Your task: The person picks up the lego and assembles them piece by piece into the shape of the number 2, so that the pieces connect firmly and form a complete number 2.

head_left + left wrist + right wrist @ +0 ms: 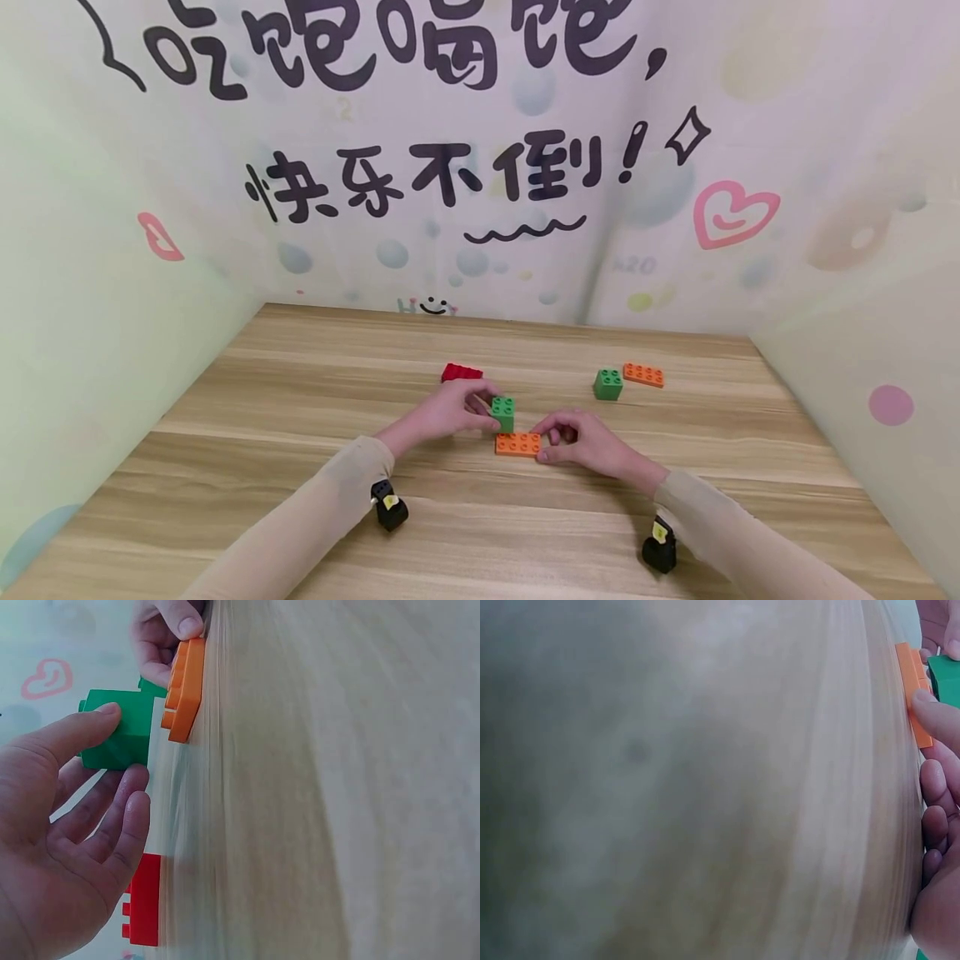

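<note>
Between thumb and fingers, my left hand (455, 407) pinches a green building block (503, 414) with studs on top. In the left wrist view this green block (120, 729) hangs just off the orange block, a small gap between them. The flat orange block (517, 445) lies studs up on the table. My right hand (588, 443) grips its right end, with the thumb (936, 720) on the near side in the right wrist view. Behind my left hand lies a red block (462, 372), partly covered by that hand in the head view.
A second green block (608, 384) stands at the back right beside another flat orange block (643, 375). All of them are on a wood-grain table (450, 533). Printed cloth walls (480, 283) rise at the back and both sides.
</note>
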`<state>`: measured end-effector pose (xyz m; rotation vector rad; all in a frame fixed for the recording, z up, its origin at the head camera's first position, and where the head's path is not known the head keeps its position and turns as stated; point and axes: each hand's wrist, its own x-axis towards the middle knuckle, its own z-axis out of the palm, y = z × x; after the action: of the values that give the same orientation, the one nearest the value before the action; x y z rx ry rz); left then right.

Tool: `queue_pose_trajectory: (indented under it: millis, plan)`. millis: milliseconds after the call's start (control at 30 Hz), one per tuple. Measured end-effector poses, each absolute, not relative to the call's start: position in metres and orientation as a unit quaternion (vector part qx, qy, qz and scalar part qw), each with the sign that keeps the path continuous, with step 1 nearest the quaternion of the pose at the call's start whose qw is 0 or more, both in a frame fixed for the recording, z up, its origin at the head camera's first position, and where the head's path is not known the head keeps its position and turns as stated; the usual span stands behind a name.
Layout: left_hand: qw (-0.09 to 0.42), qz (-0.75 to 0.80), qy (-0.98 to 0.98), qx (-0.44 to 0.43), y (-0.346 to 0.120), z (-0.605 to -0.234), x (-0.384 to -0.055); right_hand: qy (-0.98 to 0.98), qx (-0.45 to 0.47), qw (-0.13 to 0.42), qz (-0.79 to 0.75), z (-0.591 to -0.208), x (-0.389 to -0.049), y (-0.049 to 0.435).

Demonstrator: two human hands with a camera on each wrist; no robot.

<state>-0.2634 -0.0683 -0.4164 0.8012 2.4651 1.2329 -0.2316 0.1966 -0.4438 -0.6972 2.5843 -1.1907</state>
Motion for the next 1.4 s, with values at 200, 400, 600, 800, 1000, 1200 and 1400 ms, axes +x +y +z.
queue_pose_trajectory:
  millis: [200,400,600,800,1000,1200,1400]
  plan:
    - [0.142,0.43,0.848,0.276,-0.065,-0.418,-0.261,0.871,-0.244,0.116,-0.411,-0.418,-0.218,0.19]
    - [0.148,0.439,0.845,0.268,-0.063,-0.42,-0.258,0.873,-0.24,0.117,-0.408,-0.417,-0.218,0.19]
    - [0.154,0.445,0.84,0.269,-0.062,-0.422,-0.256,0.874,-0.235,0.118,-0.409,-0.417,-0.218,0.19]
    - [0.149,0.447,0.837,0.278,-0.062,-0.422,-0.252,0.874,-0.234,0.117,-0.409,-0.419,-0.219,0.19]
    - [0.145,0.445,0.836,0.285,-0.061,-0.421,-0.249,0.873,-0.23,0.121,-0.412,-0.421,-0.219,0.191]
    - [0.147,0.447,0.833,0.29,-0.061,-0.421,-0.248,0.872,-0.229,0.12,-0.416,-0.42,-0.219,0.19]
    - [0.14,0.447,0.829,0.305,-0.062,-0.42,-0.246,0.869,-0.236,0.109,-0.42,-0.421,-0.219,0.19]
